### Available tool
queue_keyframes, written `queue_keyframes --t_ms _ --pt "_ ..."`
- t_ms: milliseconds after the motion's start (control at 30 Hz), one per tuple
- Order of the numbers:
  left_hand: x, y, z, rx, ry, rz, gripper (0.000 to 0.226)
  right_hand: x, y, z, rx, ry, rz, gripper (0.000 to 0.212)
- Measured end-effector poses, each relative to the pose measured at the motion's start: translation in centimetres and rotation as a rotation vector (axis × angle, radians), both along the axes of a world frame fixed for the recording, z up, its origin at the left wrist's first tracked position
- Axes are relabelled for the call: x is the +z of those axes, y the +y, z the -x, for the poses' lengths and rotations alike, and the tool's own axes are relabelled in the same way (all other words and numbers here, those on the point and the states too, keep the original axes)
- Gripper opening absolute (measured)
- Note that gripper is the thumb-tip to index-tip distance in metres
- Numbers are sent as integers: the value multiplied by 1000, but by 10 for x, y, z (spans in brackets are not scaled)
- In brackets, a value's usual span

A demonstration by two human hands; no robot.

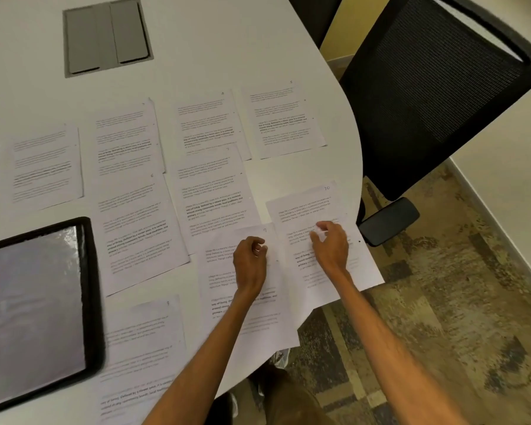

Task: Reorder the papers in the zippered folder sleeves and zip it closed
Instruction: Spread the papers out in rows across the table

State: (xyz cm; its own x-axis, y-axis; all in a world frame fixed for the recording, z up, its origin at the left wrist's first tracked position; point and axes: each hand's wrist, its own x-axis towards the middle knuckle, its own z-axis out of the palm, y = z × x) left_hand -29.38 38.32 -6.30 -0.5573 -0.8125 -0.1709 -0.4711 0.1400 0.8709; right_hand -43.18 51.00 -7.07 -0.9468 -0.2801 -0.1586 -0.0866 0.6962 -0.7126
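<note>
Several numbered printed pages lie spread over the white table (pixel 212 56). The black zippered folder (pixel 89 296) lies open at the left with its clear sleeve showing. My left hand (pixel 250 259) rests with curled fingers on the page marked 9 (pixel 258 314), near its right edge. My right hand (pixel 330 243) lies on the page marked 10 (pixel 307 207), fingers bent against the paper; whether it pinches the sheet I cannot tell. Both of these pages overhang the table's right edge.
A black mesh office chair (pixel 436 87) stands right of the table, its armrest (pixel 388 220) close to page 10. A grey cable hatch (pixel 106 36) is set in the tabletop at the back. Patterned carpet (pixel 442 302) lies below.
</note>
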Motion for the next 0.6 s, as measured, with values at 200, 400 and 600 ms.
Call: queue_keyframes --t_ms 200,400,600 --pt "2 -34 -87 165 -10 98 18 7 -37 -98 101 -51 53 18" --pt "-6 -71 -200 298 -212 164 36 14 -75 -201 239 -206 15 14" --pt "-11 -95 -276 241 -297 132 50 14 -106 -276 340 -320 -54 35"
